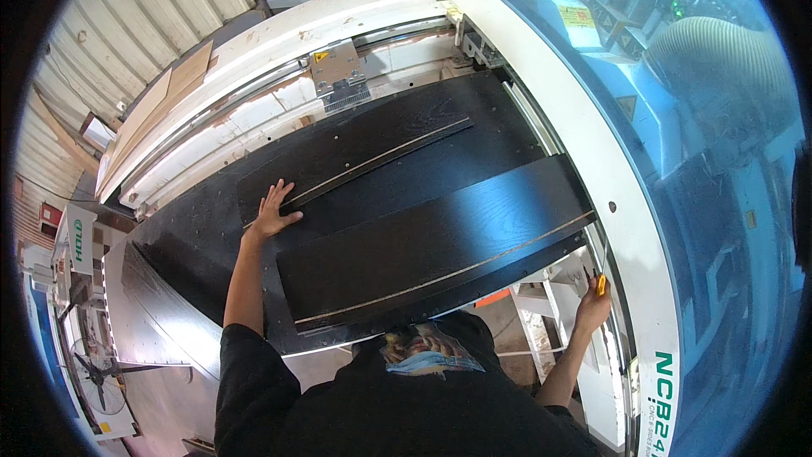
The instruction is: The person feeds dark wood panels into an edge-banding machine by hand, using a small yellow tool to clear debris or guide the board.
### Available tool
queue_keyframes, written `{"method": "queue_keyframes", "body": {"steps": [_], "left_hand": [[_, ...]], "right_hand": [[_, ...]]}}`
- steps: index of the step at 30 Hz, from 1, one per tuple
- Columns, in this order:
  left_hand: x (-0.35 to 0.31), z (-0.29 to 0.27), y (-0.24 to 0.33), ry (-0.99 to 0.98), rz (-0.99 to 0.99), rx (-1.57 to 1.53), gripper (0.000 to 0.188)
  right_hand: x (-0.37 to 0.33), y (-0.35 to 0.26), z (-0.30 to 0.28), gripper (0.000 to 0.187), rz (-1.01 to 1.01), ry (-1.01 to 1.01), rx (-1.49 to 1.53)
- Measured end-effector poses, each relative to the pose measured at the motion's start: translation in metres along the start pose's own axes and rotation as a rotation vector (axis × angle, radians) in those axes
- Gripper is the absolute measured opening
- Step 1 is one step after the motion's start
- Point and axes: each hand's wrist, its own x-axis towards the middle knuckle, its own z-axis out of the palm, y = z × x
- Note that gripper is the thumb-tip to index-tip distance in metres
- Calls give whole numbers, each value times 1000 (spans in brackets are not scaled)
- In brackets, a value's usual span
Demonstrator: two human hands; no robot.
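Note:
My left hand [275, 213] rests with fingers spread on the near-left end of a dark wood-grain board [364, 148], by its pale long edge. Closer to me lies a second dark board [431, 245], wider, with a pale strip along its near side. Both lie on the black machine table [499, 148]. Past the right end of the nearer board, my right hand [594, 309] is closed around a small yellow-and-black hand tool [601, 285]. Its thin dark tips point away from me, and its exact kind is unclear.
A white machine frame with a rail [592, 144] runs along the right, beside a blue transparent cover [719, 203]. Behind the table is a white beam [279, 42] carrying a metal clamp block [338, 72]. A fan [101, 372] stands at the lower left.

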Motion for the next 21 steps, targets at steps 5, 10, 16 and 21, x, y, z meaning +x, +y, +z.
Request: {"method": "queue_keyframes", "body": {"steps": [5, 10, 16, 21], "left_hand": [[-3, -2, -61, 231, -43, -166, 97], [-37, -4, -138, 336, -516, -60, 107], [-27, 11, -111, 411, -560, -78, 99], [-40, 23, -119, 510, -504, -3, 84]], "right_hand": [[-37, 29, 25, 37, 96, 36, -98], [-32, -21, 15, 29, -149, 348, 206], [11, -169, 12, 18, -532, 498, 534], [18, -337, 31, 12, -916, -49, 650]]}}
